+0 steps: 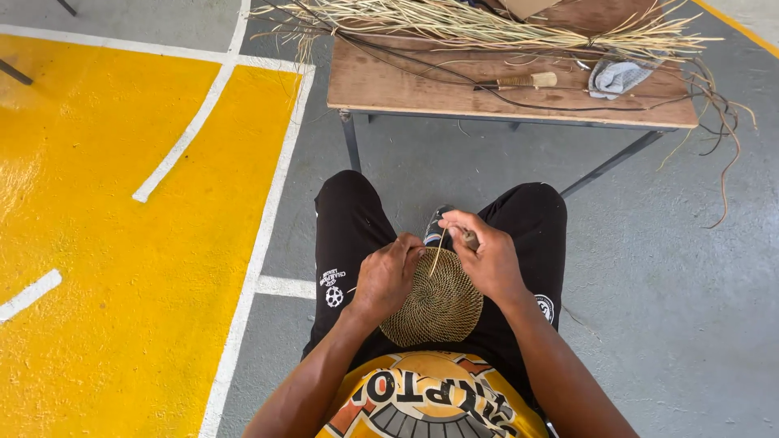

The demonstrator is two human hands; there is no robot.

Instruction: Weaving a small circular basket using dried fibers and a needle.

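A round woven disc (432, 307) of tan fibre rests on my lap between my knees. My left hand (388, 274) grips the disc's upper left rim, fingers curled over the edge. My right hand (485, 253) is closed around a small tool with a wooden handle (471, 239) at the disc's upper right rim. A thin pale fibre strand (438, 253) runs from my right fingers down onto the weave. My black shorts (350, 227) show on both sides.
A low wooden table (422, 85) stands just ahead, bearing a heap of long dry fibre strands (487, 24), a wooden-handled tool (527, 80) and a grey cloth (617, 77). The floor is grey with a yellow painted area (105, 243) and white lines to my left.
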